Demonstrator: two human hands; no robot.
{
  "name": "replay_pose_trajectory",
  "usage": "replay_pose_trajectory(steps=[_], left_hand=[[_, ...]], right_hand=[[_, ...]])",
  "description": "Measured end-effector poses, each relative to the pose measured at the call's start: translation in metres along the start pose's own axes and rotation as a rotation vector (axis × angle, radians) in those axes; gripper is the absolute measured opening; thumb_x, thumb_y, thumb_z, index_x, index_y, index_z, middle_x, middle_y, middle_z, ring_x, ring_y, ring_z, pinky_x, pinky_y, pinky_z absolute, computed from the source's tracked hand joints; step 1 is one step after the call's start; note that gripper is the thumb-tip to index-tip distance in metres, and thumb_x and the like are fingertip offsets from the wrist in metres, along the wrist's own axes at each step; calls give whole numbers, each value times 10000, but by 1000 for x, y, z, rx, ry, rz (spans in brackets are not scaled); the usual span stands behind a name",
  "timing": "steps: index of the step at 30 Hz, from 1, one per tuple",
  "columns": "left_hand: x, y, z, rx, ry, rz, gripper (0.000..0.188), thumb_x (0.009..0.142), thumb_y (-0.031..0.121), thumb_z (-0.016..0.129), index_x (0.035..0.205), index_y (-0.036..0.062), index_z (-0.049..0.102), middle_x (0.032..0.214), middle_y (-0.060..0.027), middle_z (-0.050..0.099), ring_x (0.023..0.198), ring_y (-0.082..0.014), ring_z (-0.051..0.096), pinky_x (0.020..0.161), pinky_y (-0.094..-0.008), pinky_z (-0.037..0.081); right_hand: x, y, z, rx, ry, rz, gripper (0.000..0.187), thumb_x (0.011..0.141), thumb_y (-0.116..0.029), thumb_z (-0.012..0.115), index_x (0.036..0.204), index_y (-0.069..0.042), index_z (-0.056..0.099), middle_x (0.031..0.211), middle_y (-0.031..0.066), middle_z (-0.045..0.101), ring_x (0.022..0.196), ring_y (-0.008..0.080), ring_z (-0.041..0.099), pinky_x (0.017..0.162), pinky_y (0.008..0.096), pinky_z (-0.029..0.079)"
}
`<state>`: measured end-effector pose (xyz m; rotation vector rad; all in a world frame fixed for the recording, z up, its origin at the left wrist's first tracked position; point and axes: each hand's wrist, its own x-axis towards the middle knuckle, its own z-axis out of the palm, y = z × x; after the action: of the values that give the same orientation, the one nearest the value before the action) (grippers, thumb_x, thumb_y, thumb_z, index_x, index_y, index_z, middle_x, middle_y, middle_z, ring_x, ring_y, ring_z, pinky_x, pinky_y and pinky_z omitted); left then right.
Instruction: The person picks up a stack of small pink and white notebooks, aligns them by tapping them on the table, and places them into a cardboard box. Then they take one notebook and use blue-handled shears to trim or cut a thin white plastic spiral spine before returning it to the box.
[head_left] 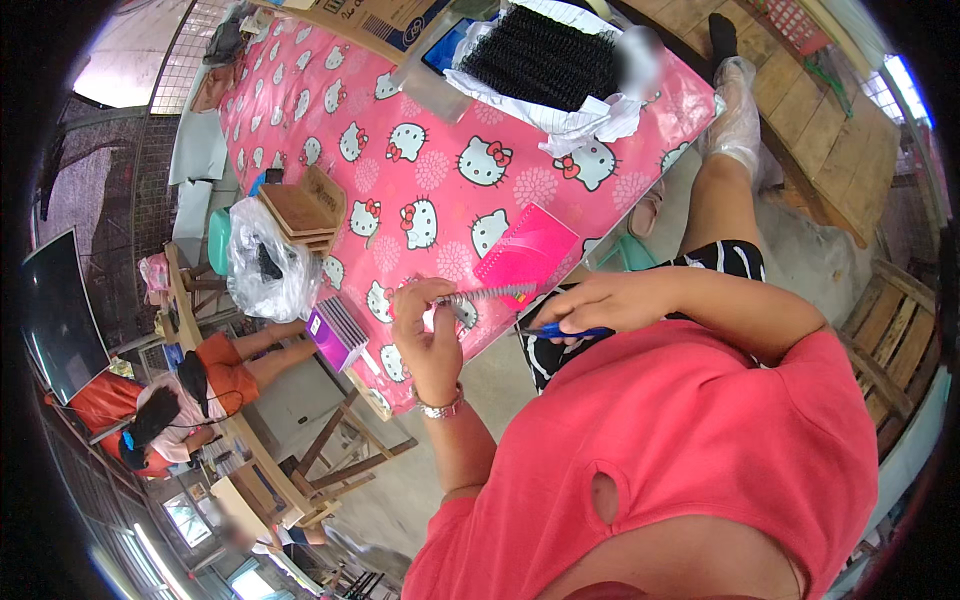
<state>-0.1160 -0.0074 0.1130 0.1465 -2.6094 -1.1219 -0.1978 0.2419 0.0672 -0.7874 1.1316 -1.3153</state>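
My left hand (428,335), wearing a bracelet on the wrist, pinches one end of a narrow grey strip with a ribbed, coil-like look (495,293). The strip points right, just above the table's near edge. Close to my lap, my right hand (608,303) is closed around a slim blue-handled tool (572,331); its dark end points toward my left hand, and its kind is unclear. Beyond the strip lies a bright pink notebook (528,250) on the table's pink patterned cloth (435,180).
A purple box (335,340) with grey ribs sits left of my hand, near a clear plastic bag (268,270) and a brown wooden box (305,212). Black curly strands (540,60) lie on white paper at the back. Another person (200,385) is at the left.
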Motion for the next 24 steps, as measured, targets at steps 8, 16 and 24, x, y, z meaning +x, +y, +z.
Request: replay_pose_trajectory(steps=[8, 16, 24], left_hand=[[31, -17, 69, 155, -298, 105, 194, 736, -47, 560, 896, 24, 644, 862, -120, 628, 896, -344, 568, 803, -432, 449], [9, -25, 65, 99, -37, 117, 149, 870, 97, 645, 998, 22, 651, 951, -133, 651, 862, -248, 624, 735, -335, 494], [-85, -57, 49, -246, -405, -836, 471, 995, 410, 503, 832, -11, 637, 768, -98, 682, 592, -163, 609, 524, -301, 457]], right_hand=[[-1, 21, 5, -710, 102, 44, 444, 841, -316, 639, 1131, 19, 606, 1007, 218, 625, 943, 358, 616, 840, 421, 487], [3, 38, 15, -1200, 450, -1, 465, 719, -255, 717, 1105, -28, 590, 1087, 150, 616, 1040, 305, 565, 905, 415, 431], [12, 37, 19, -1416, 502, -95, 341, 737, -197, 657, 1047, -63, 605, 1053, 95, 606, 1009, 249, 552, 879, 382, 401]])
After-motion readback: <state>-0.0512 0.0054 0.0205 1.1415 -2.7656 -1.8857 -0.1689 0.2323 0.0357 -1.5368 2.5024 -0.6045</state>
